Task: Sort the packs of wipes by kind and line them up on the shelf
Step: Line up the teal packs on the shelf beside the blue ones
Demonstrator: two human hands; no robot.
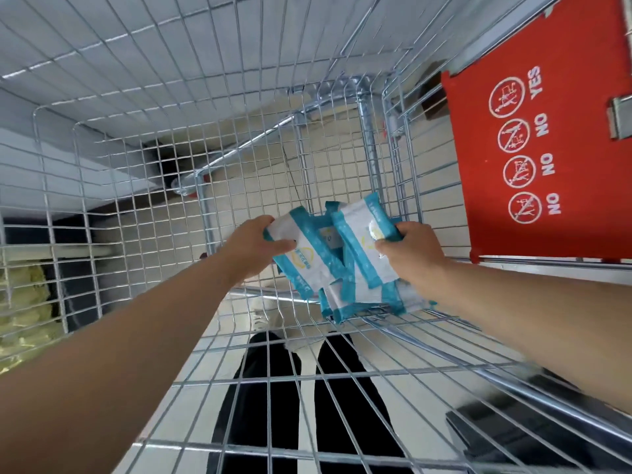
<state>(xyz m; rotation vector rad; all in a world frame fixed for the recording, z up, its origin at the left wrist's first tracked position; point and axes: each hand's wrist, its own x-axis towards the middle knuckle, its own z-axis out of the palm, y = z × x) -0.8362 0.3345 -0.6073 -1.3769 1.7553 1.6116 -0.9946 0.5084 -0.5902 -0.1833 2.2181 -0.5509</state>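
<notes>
at frame centre, inside a silver wire shopping cart [143, 186], a white-and-teal plastic wipes pack [307, 258] is gripped by the left hand [254, 249], another white-and-teal pack [364, 248] by the right hand [408, 253], more packs [372, 301] lying beneath.

The cart [364, 107] is thin metal wire, silver and shiny. The packs of wipes [355, 254] have smooth plastic wrap, a little glossy and crinkly. The red flap [581, 200] is dull, grainy plastic. The trousers [263, 388] are black cloth.
</notes>
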